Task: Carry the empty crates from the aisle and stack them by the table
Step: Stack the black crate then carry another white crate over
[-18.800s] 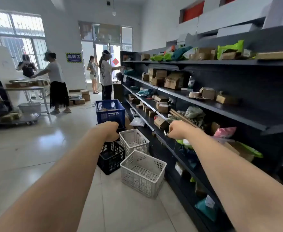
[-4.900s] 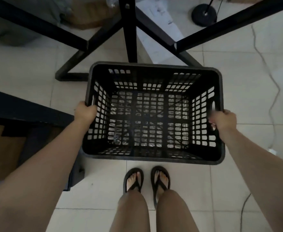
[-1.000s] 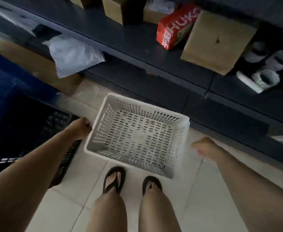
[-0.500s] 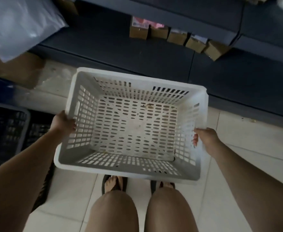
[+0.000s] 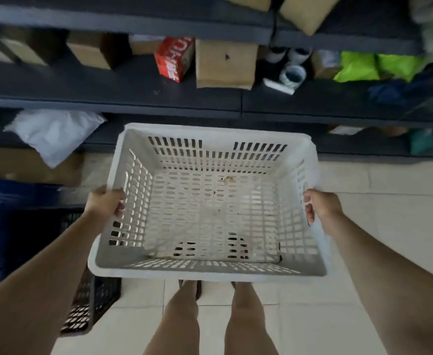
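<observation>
An empty white slotted crate [image 5: 210, 206] hangs in the air in front of my legs, above the tiled floor. My left hand [image 5: 105, 202] grips its left rim and my right hand [image 5: 321, 206] grips its right rim, fingers curled over the edge. A black crate [image 5: 87, 303] stands on the floor at the lower left, partly hidden by my left arm. A blue crate [image 5: 8, 226] lies further left, blurred.
Dark shelving [image 5: 210, 108] runs across the top of the view, close ahead, holding cardboard boxes [image 5: 225, 64], a red carton [image 5: 174, 57], a white bag [image 5: 54, 131] and green bags [image 5: 374, 66]. Pale floor tiles [image 5: 389, 201] spread to the right.
The white crate went from resting on the floor to held up in both hands. It has risen further in the last half second, and my view has tilted up to show more shelf.
</observation>
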The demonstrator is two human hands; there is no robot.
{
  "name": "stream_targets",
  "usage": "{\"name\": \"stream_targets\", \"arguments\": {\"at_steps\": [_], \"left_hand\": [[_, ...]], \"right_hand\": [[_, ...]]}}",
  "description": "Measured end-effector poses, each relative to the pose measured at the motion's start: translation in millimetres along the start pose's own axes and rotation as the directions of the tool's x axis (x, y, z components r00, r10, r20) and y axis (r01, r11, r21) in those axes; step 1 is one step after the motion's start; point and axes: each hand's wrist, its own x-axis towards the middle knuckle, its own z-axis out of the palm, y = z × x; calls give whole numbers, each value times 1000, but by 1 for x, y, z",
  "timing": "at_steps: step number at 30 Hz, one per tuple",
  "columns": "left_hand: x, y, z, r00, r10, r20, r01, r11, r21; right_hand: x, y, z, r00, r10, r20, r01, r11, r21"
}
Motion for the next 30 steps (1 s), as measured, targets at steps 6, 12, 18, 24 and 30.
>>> {"name": "stream_targets", "arguments": {"at_steps": [6, 12, 18, 24, 30], "left_hand": [[-73, 63, 46, 984, 108, 143, -124, 987, 107], [-189, 112, 160, 906, 316, 282, -375, 908, 187], [-318, 125, 290, 815, 468, 341, -565, 772, 290], [-423, 139, 412, 720, 532, 446, -676, 682, 279], [-500, 158, 536, 621, 524, 583, -746, 624, 234]], "right_hand": [[-50, 34, -120, 987, 12, -159, 20, 980, 200], [-45, 121, -257, 961, 77, -264, 30, 924, 381], [-27, 209, -406, 943, 101, -317, 53, 894, 444], [-2, 276, -541, 908, 167, -385, 67, 848, 525], [30, 315, -642, 859, 216, -464, 92, 827, 555]]}}
